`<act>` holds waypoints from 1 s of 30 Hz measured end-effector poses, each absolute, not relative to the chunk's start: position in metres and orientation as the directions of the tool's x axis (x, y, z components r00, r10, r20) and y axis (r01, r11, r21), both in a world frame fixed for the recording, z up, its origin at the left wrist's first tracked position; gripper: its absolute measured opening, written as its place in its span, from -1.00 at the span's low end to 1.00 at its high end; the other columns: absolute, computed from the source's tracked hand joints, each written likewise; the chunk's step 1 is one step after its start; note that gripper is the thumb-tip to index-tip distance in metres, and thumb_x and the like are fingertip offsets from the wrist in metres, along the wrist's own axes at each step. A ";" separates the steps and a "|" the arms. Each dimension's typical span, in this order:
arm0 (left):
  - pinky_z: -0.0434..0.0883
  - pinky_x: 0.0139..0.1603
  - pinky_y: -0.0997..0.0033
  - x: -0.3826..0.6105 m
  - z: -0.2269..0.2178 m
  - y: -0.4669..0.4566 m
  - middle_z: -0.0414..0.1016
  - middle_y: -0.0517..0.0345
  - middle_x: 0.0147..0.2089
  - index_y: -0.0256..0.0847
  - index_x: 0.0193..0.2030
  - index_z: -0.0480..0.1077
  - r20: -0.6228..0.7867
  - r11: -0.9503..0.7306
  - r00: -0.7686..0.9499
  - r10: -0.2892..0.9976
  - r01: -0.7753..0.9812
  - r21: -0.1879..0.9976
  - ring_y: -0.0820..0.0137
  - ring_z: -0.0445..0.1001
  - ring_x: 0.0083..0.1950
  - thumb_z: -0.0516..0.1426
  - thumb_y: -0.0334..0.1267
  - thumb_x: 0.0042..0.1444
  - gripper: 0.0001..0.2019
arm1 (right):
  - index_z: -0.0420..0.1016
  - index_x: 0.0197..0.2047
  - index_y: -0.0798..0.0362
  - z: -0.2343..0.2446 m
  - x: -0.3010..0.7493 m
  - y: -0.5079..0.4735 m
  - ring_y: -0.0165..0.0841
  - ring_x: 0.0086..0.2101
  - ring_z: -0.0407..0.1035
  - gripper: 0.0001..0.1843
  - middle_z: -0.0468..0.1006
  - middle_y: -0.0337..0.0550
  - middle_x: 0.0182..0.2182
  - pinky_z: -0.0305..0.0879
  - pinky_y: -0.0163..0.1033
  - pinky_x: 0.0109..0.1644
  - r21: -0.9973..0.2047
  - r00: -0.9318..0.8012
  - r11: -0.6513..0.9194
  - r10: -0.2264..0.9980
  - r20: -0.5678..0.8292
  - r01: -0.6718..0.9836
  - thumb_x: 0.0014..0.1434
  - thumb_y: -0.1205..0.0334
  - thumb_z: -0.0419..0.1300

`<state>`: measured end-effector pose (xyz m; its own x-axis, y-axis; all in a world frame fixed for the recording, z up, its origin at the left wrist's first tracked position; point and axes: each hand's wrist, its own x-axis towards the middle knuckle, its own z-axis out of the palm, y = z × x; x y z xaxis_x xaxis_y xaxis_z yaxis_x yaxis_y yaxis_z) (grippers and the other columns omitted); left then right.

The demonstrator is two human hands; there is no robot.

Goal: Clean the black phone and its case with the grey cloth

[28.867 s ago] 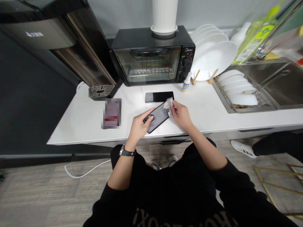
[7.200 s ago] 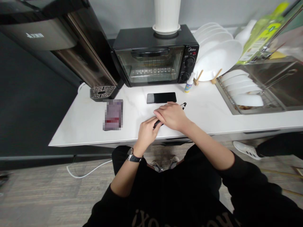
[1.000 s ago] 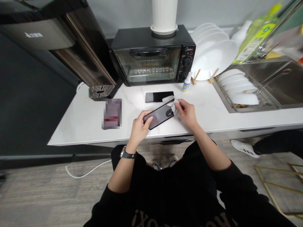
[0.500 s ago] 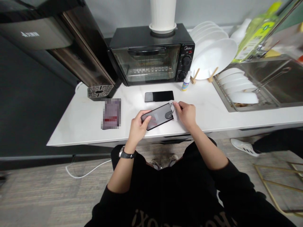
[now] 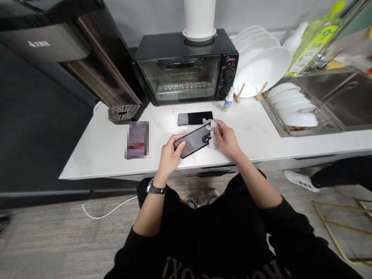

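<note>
A phone case (image 5: 195,142), clear at the back with a black rim and a dark camera patch, or a phone in such a case, is tilted above the counter. My left hand (image 5: 170,155) grips its lower left end, thumb on top. My right hand (image 5: 227,138) is closed on a crumpled grey-white cloth (image 5: 213,140), which touches the upper right end by the camera patch. Behind them a black phone (image 5: 193,118) lies flat, screen up; the cloth's edge hangs just in front of it. A small spray bottle (image 5: 228,101) stands upright to the right.
A toaster oven (image 5: 186,73) stands at the back, with a white pot (image 5: 200,17) on top. To the left are a drinks dispenser (image 5: 124,112) and a blurred-out purple item (image 5: 137,139). White plates (image 5: 261,69) and a sink (image 5: 334,104) are at right. Another person's shoe (image 5: 300,181) is on the floor.
My right hand has shifted slightly left and up, and more of the cloth now shows, spread over the camera end. My left hand keeps its grip almost unmoved.
</note>
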<state>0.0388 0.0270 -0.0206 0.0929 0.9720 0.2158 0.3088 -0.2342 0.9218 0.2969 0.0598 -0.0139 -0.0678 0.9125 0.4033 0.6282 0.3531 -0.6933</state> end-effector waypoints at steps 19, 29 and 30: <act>0.26 0.58 -0.15 0.051 -0.016 0.027 0.30 -0.16 0.54 -0.11 0.31 0.46 0.340 -0.617 0.524 0.781 0.567 0.545 0.04 0.26 0.58 0.32 -0.12 0.31 -0.54 | 0.56 0.29 0.08 -0.021 0.262 0.032 -0.02 0.34 0.39 -0.49 0.57 0.09 0.29 0.11 0.33 0.51 -0.438 -0.217 0.408 0.880 0.423 0.801 0.55 0.08 -0.08; 0.41 0.46 -0.05 0.053 -0.011 0.023 0.28 -0.17 0.55 -0.04 0.60 -0.17 0.204 -0.497 0.485 0.850 0.610 0.617 0.01 0.35 0.53 0.33 -0.12 0.28 -0.06 | 0.30 0.51 0.12 -0.021 0.277 0.020 -0.01 0.48 0.16 -0.41 0.25 0.12 0.50 0.08 0.34 0.55 -0.298 -0.372 0.465 0.872 0.319 0.833 0.57 0.07 -0.13; 0.39 0.48 -0.07 0.053 -0.012 0.024 0.23 -0.17 0.58 -0.02 0.63 -0.26 0.204 -0.502 0.492 0.847 0.609 0.614 0.01 0.30 0.55 0.33 -0.14 0.29 0.00 | 0.29 0.51 0.16 -0.021 0.274 0.019 0.04 0.49 0.14 -0.38 0.22 0.17 0.50 0.07 0.37 0.54 -0.295 -0.338 0.434 0.883 0.325 0.851 0.57 0.04 -0.10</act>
<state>0.0535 0.0239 -0.0116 0.4918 0.8465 0.2039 0.6090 -0.5018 0.6142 0.2744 0.0188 -0.0212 -0.3377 0.8833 0.3251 0.8511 0.4341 -0.2952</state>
